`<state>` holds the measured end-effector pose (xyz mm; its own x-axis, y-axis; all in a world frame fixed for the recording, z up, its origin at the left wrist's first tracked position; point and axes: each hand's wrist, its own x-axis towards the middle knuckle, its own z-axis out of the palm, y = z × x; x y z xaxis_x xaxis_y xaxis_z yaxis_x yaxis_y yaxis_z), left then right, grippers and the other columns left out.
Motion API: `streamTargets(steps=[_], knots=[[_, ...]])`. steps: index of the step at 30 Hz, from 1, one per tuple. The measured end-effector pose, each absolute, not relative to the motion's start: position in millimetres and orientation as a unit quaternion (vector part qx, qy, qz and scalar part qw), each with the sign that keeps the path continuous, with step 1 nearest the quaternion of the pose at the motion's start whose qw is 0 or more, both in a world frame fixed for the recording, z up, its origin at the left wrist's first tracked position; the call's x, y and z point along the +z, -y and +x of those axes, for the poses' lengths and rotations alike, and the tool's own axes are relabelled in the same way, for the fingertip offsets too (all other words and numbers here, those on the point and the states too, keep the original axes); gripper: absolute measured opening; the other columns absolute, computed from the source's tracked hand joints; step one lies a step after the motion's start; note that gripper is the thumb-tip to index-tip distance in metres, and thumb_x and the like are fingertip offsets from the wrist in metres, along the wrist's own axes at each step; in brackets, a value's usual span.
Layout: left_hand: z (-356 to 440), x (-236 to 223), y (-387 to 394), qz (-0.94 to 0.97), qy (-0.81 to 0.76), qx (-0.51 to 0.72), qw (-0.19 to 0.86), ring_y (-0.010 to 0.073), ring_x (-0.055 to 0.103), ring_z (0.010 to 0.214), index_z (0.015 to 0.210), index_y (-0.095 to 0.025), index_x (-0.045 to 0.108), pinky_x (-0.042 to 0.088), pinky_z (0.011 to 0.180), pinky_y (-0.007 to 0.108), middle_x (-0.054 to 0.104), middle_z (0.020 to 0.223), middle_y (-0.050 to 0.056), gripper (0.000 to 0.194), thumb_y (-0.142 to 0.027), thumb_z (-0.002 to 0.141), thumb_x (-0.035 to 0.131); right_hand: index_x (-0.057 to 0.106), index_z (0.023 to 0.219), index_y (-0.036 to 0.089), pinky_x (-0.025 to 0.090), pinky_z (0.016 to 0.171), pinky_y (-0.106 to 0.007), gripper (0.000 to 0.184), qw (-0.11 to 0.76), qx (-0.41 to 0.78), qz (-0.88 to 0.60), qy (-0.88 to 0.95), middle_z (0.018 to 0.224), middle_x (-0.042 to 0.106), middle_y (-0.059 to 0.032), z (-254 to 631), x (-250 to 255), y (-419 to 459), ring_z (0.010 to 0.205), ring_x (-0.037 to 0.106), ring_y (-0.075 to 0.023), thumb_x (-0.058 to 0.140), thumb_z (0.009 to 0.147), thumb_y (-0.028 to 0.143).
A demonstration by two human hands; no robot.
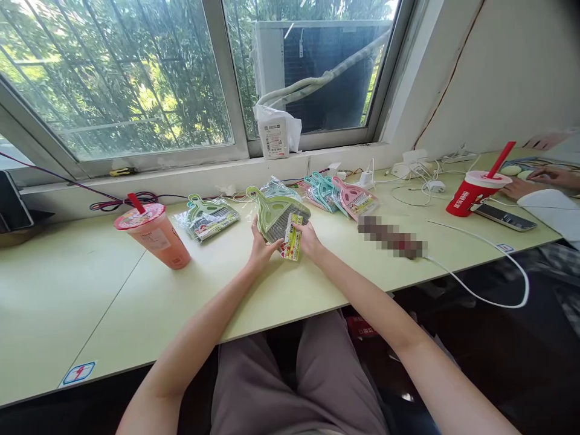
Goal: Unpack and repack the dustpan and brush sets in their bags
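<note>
A green mini dustpan-and-brush set (275, 215) lies on the pale green table (90, 290) in front of me. My left hand (260, 244) grips its left side with curled fingers. My right hand (308, 238) pinches the set's paper label card (291, 244) at the lower right. To the left lies another green set in a clear bag (209, 217). To the right is a pile of teal sets (319, 188) and a pink set (354, 197).
A pink drink cup with a red straw (154, 234) stands at the left. A red cup (473, 190), a phone (504, 217) and white cables (489, 284) are at the right, where another person's hand (555, 176) rests. A white bag (277, 134) sits on the windowsill.
</note>
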<state>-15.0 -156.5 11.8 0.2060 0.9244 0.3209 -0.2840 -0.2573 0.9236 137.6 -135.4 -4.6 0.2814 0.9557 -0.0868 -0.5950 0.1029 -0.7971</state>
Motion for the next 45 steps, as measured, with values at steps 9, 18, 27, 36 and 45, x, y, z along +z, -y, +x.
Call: streamTargets(steps=[9,18,27,36,45], knots=[[-9,1,159,0.684,-0.300,0.511,0.426,0.0320,0.043,0.133,0.150,-0.031,0.009,0.047,0.101,0.043,0.028,0.154,0.015,0.120,-0.029,0.059,0.086,0.053,0.095,0.023,0.059,0.075,-0.033,0.033,0.748,0.504,-0.393,0.179,0.093,0.071,-0.0018,143,-19,128,0.091,0.068,-0.0195,0.073,0.073,0.038],[-12,-2,154,0.690,-0.334,0.555,0.322,0.0309,0.042,0.135,0.149,-0.025,0.014,0.042,0.106,0.043,0.039,0.148,0.016,0.106,-0.027,0.066,0.079,0.054,0.089,0.022,0.060,0.075,-0.033,0.013,0.733,0.557,-0.344,0.185,0.083,0.070,0.0004,141,-7,129,0.082,0.068,-0.0180,0.063,0.079,0.024],[-16,18,160,0.603,-0.311,0.608,0.413,0.0272,0.045,0.134,0.146,-0.027,0.017,0.036,0.112,0.040,0.043,0.146,0.014,0.113,-0.034,0.058,0.087,0.053,0.095,0.023,0.059,0.083,-0.036,0.042,0.673,0.598,-0.281,0.332,0.085,0.071,0.0013,138,10,144,0.085,0.069,-0.0198,0.070,0.061,0.005],[-9,12,166,0.545,-0.304,0.433,0.650,0.0273,0.064,0.110,0.127,-0.023,0.042,0.056,0.086,0.044,0.053,0.137,0.013,0.064,-0.042,0.075,0.074,0.056,0.101,0.021,0.059,0.084,-0.034,0.046,0.747,0.521,-0.332,0.245,0.089,0.072,0.0003,139,10,144,0.089,0.070,-0.0189,0.072,0.061,0.004],[-11,15,163,0.563,-0.304,0.318,0.700,0.0283,0.066,0.105,0.124,-0.021,0.054,0.055,0.087,0.043,0.060,0.130,0.016,0.058,-0.061,0.081,0.059,0.056,0.102,0.020,0.059,0.085,-0.031,0.041,0.771,0.508,-0.337,0.185,0.084,0.072,0.0007,141,12,145,0.082,0.070,-0.0160,0.064,0.067,0.001]])
